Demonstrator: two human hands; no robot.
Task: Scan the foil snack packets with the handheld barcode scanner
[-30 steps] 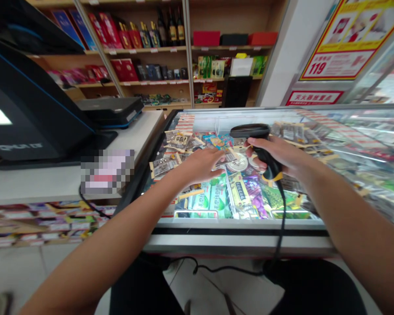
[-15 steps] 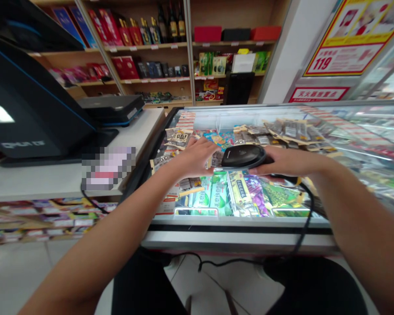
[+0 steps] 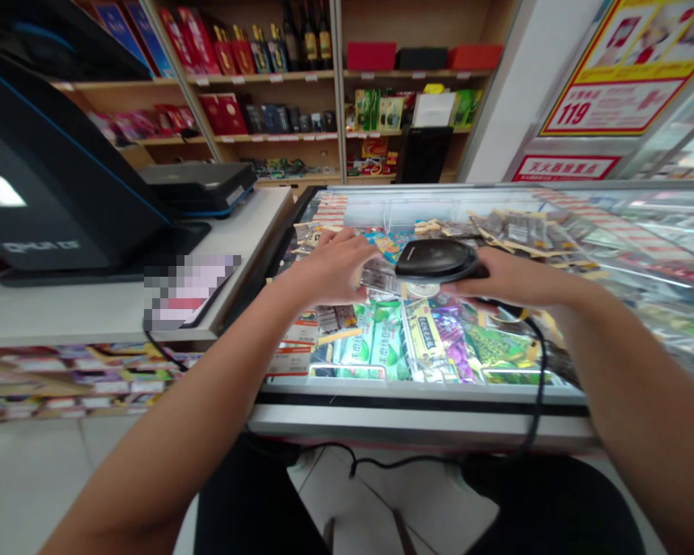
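Note:
My right hand [image 3: 500, 277] is wrapped around the handle of a black barcode scanner [image 3: 439, 260], its head pointing left over the snacks. A black cable [image 3: 539, 385] hangs from the handle and loops down to the front. Facing it, my left hand [image 3: 342, 266] is curled with its thumb towards me, around the left end of a small brown snack packet [image 3: 382, 275]. The grip itself is partly hidden. Underneath both hands lie green-white bags [image 3: 386, 343], a purple bag [image 3: 449, 335] and a green bag [image 3: 497, 343] in a glass-topped chest freezer [image 3: 428, 414].
To the left, a counter [image 3: 109, 312] carries a black checkout terminal [image 3: 63, 177], a flat black device [image 3: 208, 185] and a phone-like object [image 3: 200, 297], partly pixelated. More brown packets [image 3: 520, 227] are piled at the right back. Shelves [image 3: 266, 77] with boxes and bottles stand behind.
My left hand has shifted slightly left, and more of the brown packet shows. The scanner in my right hand has moved slightly right and up. The view has tilted a little.

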